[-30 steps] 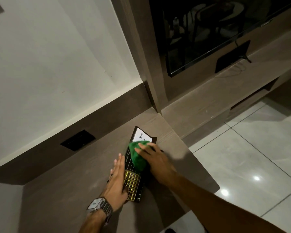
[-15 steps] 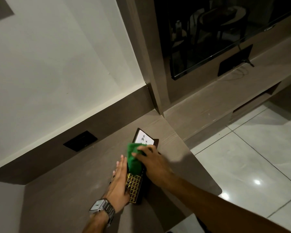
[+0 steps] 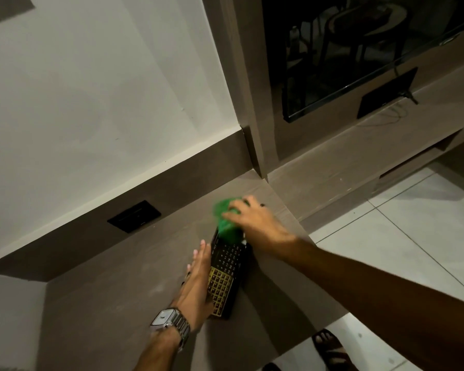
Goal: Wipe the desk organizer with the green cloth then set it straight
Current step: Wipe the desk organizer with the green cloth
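Observation:
The desk organizer (image 3: 227, 274) is a long black box with a gold grid at its near end, lying flat on the brown desk (image 3: 105, 311). My left hand (image 3: 197, 283), a metal watch on its wrist, lies flat with straight fingers against the organizer's left side. My right hand (image 3: 255, 220) presses the green cloth (image 3: 225, 219) onto the organizer's far end, covering the white label there. The cloth is blurred with motion.
A black wall socket (image 3: 134, 216) sits in the brown backsplash to the left. At the right, a lower shelf (image 3: 359, 156) carries a dark screen (image 3: 359, 49) and a cable. The desk edge drops to a tiled floor (image 3: 413, 250), where a sandalled foot (image 3: 330, 349) shows.
My right hand has slid the green cloth from the organizer's middle toward its far end, now covering the white label. The left hand stays against the organizer's side.

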`<action>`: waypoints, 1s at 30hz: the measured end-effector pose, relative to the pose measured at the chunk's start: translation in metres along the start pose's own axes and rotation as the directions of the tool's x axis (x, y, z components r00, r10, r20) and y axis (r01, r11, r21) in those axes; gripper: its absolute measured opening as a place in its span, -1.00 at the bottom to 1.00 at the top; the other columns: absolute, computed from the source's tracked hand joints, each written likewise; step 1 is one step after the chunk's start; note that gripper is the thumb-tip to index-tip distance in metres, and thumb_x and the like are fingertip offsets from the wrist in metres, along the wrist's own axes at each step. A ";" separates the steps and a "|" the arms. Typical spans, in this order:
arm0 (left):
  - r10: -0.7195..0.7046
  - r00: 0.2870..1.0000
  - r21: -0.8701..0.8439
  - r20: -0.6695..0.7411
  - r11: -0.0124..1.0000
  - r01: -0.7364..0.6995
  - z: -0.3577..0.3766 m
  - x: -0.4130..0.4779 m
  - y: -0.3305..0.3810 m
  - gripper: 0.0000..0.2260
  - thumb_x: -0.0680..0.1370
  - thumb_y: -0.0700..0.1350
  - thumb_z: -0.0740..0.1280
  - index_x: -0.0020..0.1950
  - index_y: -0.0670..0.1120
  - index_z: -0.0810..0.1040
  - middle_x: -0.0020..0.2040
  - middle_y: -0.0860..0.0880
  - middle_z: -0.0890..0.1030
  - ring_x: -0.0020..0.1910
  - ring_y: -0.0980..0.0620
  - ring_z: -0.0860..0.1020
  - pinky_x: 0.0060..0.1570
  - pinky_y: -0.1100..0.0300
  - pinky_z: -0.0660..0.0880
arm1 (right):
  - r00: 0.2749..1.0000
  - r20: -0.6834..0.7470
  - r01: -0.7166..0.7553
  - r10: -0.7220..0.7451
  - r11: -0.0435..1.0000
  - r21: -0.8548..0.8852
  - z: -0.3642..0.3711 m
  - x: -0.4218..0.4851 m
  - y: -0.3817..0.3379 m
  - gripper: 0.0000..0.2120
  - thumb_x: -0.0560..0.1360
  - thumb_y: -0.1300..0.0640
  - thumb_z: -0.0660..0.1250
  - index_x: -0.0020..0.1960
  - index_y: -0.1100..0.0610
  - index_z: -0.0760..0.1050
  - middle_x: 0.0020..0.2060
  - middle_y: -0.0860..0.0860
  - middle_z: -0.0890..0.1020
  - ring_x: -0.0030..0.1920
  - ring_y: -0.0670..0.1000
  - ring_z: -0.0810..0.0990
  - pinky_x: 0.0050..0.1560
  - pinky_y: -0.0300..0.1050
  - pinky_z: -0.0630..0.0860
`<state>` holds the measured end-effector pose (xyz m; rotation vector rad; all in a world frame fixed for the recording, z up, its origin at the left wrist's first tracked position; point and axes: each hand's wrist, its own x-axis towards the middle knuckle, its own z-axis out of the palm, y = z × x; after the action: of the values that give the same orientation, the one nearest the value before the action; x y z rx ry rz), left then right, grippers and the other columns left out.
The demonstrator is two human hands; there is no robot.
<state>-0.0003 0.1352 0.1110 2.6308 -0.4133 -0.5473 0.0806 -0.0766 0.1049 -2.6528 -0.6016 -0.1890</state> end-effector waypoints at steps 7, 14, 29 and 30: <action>-0.011 1.000 -0.022 -0.015 1.000 0.011 0.001 -0.002 0.000 0.08 0.30 -0.41 0.31 0.43 0.13 -0.44 0.52 0.04 -0.33 0.50 -0.01 -0.28 0.48 -0.10 -0.20 | 0.998 -0.027 0.051 -0.049 0.995 0.082 0.027 -0.023 -0.023 -0.40 0.34 0.21 0.40 0.35 0.00 0.36 0.29 0.10 0.43 0.23 0.24 0.42 0.00 0.14 0.55; -0.007 1.000 -0.026 -0.009 1.000 0.007 -0.003 -0.002 0.004 0.09 0.31 -0.44 0.30 0.41 0.16 -0.45 0.50 0.07 -0.36 0.49 0.02 -0.30 0.47 -0.03 -0.23 | 0.988 -0.062 -0.135 0.144 0.982 0.128 0.010 0.002 0.012 -0.37 0.40 0.26 0.42 0.40 -0.04 0.32 0.36 0.08 0.36 0.28 0.20 0.34 0.19 0.20 0.46; -0.082 0.995 -0.092 -0.062 0.993 0.076 0.000 -0.031 -0.022 -0.07 0.44 -0.36 0.30 0.44 0.20 -0.30 0.53 0.09 -0.20 0.51 0.04 -0.23 0.48 -0.02 -0.16 | 0.992 0.010 -0.129 0.128 0.988 0.089 0.041 -0.062 -0.052 -0.21 0.38 0.22 0.46 0.50 -0.03 0.15 0.46 0.08 0.25 0.43 0.21 0.20 0.21 0.20 0.48; -0.076 0.996 -0.077 -0.056 0.994 0.071 0.002 -0.032 -0.023 -0.07 0.44 -0.35 0.31 0.44 0.19 -0.31 0.53 0.09 -0.22 0.51 0.02 -0.24 0.49 -0.05 -0.16 | 0.999 0.029 -0.027 0.024 0.995 0.092 0.046 -0.068 -0.061 -0.19 0.35 0.21 0.48 0.49 -0.01 0.17 0.44 0.10 0.27 0.42 0.23 0.22 0.18 0.22 0.48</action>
<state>-0.0248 0.1659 0.1090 2.5914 -0.2734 -0.4975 -0.0051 -0.0330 0.0703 -2.5762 -0.5711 -0.1143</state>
